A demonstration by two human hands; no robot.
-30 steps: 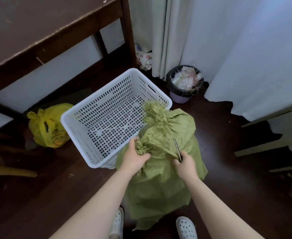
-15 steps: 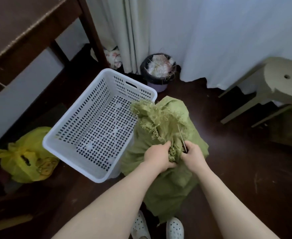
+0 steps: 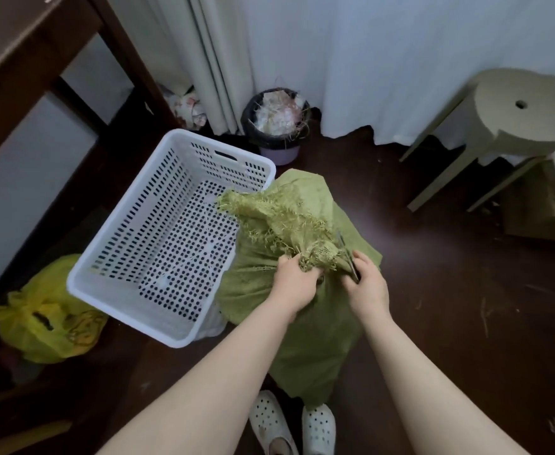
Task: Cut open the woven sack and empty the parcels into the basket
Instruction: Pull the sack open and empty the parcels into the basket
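A green woven sack [image 3: 309, 323] stands on the dark floor in front of my feet, its frayed, bunched top leaning over the corner of a white perforated plastic basket [image 3: 158, 244]. My left hand [image 3: 297, 284] grips the frayed neck of the sack. My right hand [image 3: 366, 284] holds thin scissors [image 3: 348, 254], blades pointing up against the bunched fabric beside my left hand. The basket holds nothing that I can see. No parcels are visible; the sack hides its contents.
A dark wooden table [image 3: 33, 60] stands at the left, with a yellow plastic bag [image 3: 43, 316] on the floor below it. A full small waste bin [image 3: 277, 124] sits by the white curtain. A beige plastic stool [image 3: 512, 119] stands at the right.
My view has swung right and down. My left hand moved right along the sack's frayed top to meet my right hand, and the scissors now sit close against the bunched neck.
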